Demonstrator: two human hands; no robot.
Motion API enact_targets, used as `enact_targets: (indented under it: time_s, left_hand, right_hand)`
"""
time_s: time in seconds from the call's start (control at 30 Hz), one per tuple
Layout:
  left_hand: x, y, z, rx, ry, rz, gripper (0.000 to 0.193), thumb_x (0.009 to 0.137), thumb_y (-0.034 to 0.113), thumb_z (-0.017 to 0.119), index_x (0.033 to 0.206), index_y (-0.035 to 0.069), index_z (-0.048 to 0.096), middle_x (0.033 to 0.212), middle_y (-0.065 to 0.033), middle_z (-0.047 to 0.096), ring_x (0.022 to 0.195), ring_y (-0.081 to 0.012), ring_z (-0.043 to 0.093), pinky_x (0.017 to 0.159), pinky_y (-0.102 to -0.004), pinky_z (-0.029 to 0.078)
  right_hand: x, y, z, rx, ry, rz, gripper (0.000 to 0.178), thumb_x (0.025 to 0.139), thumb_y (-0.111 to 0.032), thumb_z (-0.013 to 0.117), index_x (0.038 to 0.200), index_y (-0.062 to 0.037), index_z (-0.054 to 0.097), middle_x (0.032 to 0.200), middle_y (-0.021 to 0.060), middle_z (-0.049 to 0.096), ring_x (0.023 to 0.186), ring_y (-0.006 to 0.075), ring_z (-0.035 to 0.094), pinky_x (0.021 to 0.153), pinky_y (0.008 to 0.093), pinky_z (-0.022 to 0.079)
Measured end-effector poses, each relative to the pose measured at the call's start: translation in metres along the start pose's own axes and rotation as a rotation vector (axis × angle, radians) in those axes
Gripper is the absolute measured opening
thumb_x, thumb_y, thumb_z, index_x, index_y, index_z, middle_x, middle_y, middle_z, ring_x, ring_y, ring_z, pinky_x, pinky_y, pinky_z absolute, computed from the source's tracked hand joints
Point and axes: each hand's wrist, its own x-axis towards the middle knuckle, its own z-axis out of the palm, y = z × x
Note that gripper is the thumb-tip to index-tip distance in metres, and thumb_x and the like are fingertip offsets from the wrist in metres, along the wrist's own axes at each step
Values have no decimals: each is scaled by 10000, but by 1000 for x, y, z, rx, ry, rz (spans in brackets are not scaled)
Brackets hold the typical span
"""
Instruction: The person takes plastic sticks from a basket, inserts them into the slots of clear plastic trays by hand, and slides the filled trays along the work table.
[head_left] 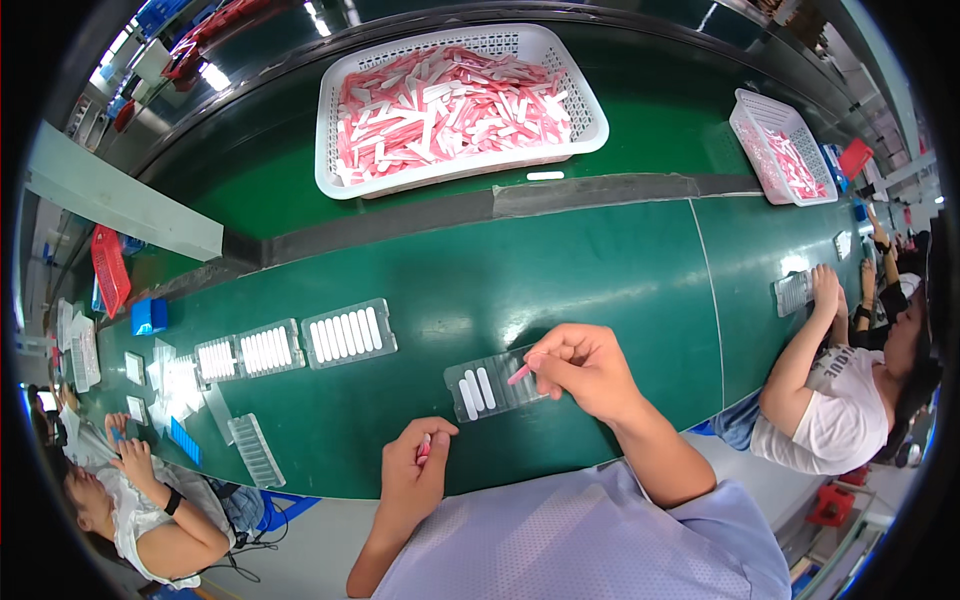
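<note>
A: In the head view, what is being held?

B: A slim pink strip [518,375] is pinched between thumb and finger of the right hand [588,370], over the right part of a clear, slotted plastic tray [515,397] on the glossy green tabletop [610,260]. Small pink-and-white pieces [424,449] are enclosed in the curled left hand [411,467]; their number cannot be told. The hands are apart from each other.

A: What could go wrong with the pink strip?

B: As it is gripped near one end, it could be twisted or let slip, and left askew across the slots. Whether the tray is touched by it cannot be told.

A: And with the tray?

B: It looks thin and light, and no firm hold on it is seen. If brushed, it could be slid over the smooth surface, and the three rounded white strips [478,391] in its left slots could be jolted.

A: Is any risk carried by the left hand?

B: Pieces could be shed if its curl were loosened, since several seem to be held at once.

A: Anything farther off?

B: A large white perforated plastic basket [325,140] is heaped high; if knocked, its contents could be spilled.
</note>
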Motion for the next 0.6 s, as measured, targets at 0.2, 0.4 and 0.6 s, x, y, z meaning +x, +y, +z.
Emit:
enact_targets:
  time_s: [0.2, 0.4, 0.6]
  left_hand:
    - [18, 20, 11, 547, 23, 398, 335, 907, 26, 668, 1224, 114, 727, 701, -88, 605, 565, -238, 581, 548, -357, 470]
    - [24, 27, 12, 683, 11, 384, 350, 900, 31, 668, 1234, 118, 729, 746, -99, 639, 598, -260, 605, 560, -361, 480]
    - [12, 17, -2, 76, -49, 55, 299, 1013, 114, 615, 1306, 89, 673, 779, -29, 613, 580, -149, 518, 493, -275, 379]
  right_hand:
    - [6, -14, 6, -591, -166, 0, 19, 890, -62, 707, 882, -45, 709, 724, 61, 724, 595, 149, 658, 566, 307, 488]
    - [22, -8, 18, -1109, -284, -280, 87, 844, -95, 685, 917, -55, 709, 813, 112, 723, 742, 346, 689, 659, 446, 532]
    - [23, -10, 17, -1260, -290, -415, 260, 849, -167, 747, 1089, -76, 701, 1064, 105, 673, 1017, 305, 638, 861, 420, 486]
